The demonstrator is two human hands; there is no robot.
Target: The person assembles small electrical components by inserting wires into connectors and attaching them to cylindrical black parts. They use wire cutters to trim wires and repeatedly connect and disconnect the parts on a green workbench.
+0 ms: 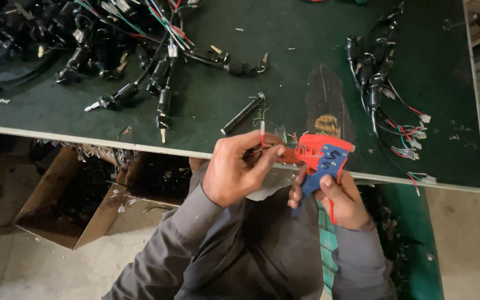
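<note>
head view | right hand [340,197] fingers clenched on red-and-blue wire stripper [320,155] at the dark desk [284,83] front edge | left hand [237,169] fingers pinch thin wires [262,133] at the stripper's nose | cardboard box [56,194] left of stripper, below desk, holds wire scraps

The wire stripper [320,158] sits in the right hand [340,200] over the table [284,78] edge, with the left hand [240,166] just left of it, pinching thin wires [262,136] at its nose. Beyond the grip to the far left lies a heap of switch harnesses [112,50]; beyond it to the right, a smaller bundle [379,78]. Below and left of the grip, a cardboard box [68,194] stands on the floor
</note>
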